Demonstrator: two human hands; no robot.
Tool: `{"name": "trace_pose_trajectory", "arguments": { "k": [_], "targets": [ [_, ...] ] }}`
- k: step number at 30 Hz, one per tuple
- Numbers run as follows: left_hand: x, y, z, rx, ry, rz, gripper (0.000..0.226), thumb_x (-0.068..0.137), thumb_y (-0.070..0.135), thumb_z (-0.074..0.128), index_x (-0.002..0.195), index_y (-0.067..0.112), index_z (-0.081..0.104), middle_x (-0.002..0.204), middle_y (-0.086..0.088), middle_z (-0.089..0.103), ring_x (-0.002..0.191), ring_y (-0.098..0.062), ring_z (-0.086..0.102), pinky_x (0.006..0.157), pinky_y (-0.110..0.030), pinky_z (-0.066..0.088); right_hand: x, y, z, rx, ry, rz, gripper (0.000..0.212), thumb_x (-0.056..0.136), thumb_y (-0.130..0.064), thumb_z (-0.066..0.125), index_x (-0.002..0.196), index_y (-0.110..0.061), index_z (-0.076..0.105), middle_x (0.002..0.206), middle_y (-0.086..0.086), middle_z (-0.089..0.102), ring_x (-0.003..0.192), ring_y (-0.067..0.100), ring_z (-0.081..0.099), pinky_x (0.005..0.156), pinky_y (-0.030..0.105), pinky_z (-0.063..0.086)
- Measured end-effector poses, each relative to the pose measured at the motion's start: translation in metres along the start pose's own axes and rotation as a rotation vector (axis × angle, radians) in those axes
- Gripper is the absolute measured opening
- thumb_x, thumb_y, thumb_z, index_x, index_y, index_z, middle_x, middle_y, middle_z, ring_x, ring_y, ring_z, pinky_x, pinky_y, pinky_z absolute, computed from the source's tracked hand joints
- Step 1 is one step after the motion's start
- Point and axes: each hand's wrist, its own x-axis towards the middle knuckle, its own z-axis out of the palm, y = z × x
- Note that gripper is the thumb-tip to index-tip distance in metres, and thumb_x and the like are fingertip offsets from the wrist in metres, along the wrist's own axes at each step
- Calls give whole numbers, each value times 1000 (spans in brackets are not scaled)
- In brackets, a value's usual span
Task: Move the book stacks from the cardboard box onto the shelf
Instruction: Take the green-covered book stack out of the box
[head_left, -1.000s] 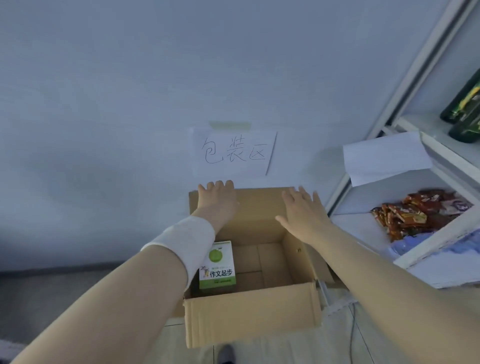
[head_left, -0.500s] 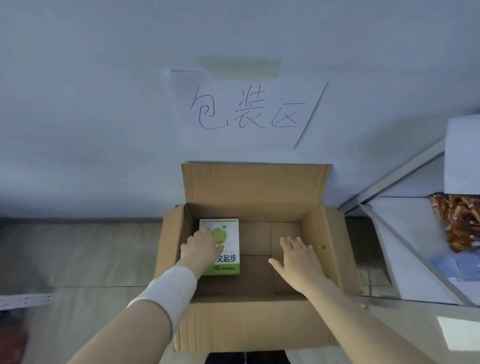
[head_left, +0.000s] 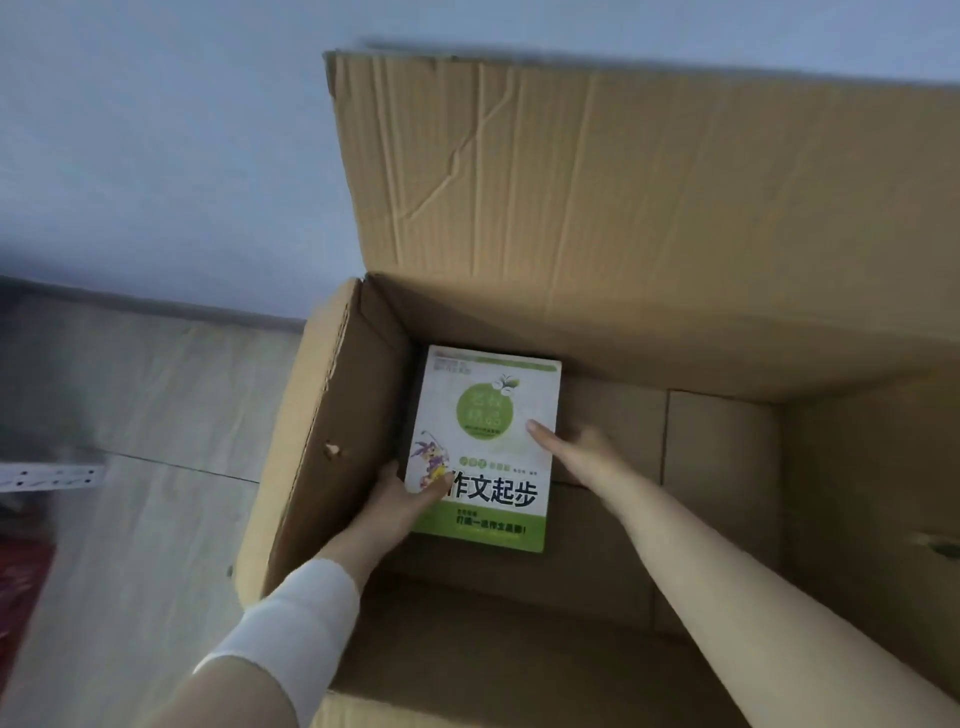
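Fingers (head_left: 388, 469) of the left hand (head_left: 400, 501) are tucked down the left side of the book stack (head_left: 488, 415) with the thumb clamped on the cover, so that one's got a proper grip near the front-left corner. The right hand (head_left: 576, 452) is angled in from the lower right, thumb laid flat on the cover by the right edge. Its other fingers are a blur just off that edge, so can't tell if they're curled round it. Left forearm has a white sleeve (head_left: 296, 618). The stack sits in the back-left corner of the cardboard box (head_left: 571, 322), flaps open. Cover is white and green, with big black 作文起步 easy to read. The writing in the green circle and the small line below are too smeared. The box's right side and near wall are cut off by the frame.
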Motion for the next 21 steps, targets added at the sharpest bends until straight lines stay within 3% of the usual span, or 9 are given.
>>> {"name": "trace_pose_trajectory", "arguments": {
  "k": [3, 7, 9, 12, 16, 18, 21],
  "targets": [
    [12, -6, 10, -93, -44, -2, 57, 86, 26, 66, 135, 8, 43, 129, -5, 57, 121, -25, 55, 95, -29, 42, 25, -3, 10, 149, -13, 29, 50, 83, -38, 65, 120, -5, 57, 117, 6, 64, 93, 17, 56, 79, 25, 40],
    [22, -9, 7, -188, -61, -19, 49, 84, 21, 68, 128, 7, 54, 124, -9, 64, 106, -22, 62, 82, -24, 45, 44, 4, 13, 249, 31, 114, 59, 75, -35, 75, 117, 2, 56, 117, 13, 64, 92, 21, 58, 79, 29, 42],
    [24, -12, 4, -217, -78, -36, 47, 84, 22, 68, 127, 7, 56, 121, -10, 66, 97, -19, 62, 72, -22, 46, 50, 5, 12, 312, 24, 130, 52, 73, -30, 77, 108, 3, 58, 110, 12, 66, 89, 20, 58, 81, 29, 42],
    [27, -17, 2, -246, -117, -65, 44, 84, 24, 68, 124, 9, 57, 115, -7, 68, 94, -17, 62, 75, -25, 46, 54, 6, 11, 353, -11, 149, 34, 73, -26, 78, 90, -4, 59, 100, 10, 66, 86, 20, 60, 83, 32, 45],
    [33, -19, 0, -267, -182, -143, 39, 79, 23, 74, 115, 9, 65, 107, -7, 72, 97, -21, 66, 91, -35, 50, 59, 7, 7, 365, -26, 150, 29, 69, -27, 80, 78, -8, 59, 93, 9, 69, 95, 23, 63, 95, 36, 46],
    [34, -18, -1, -248, -216, -162, 35, 77, 23, 75, 109, 9, 68, 107, -9, 73, 99, -23, 67, 92, -35, 50, 61, 9, 3, 350, -35, 149, 29, 69, -26, 80, 77, -9, 59, 83, 4, 67, 92, 21, 62, 91, 33, 45],
    [32, -16, 0, -214, -276, -154, 32, 78, 23, 74, 108, 12, 67, 104, -6, 72, 94, -17, 67, 78, -27, 50, 61, 10, -3, 351, -66, 135, 24, 71, -23, 78, 76, -9, 60, 75, 2, 67, 78, 16, 61, 75, 28, 47]
  ]
}}
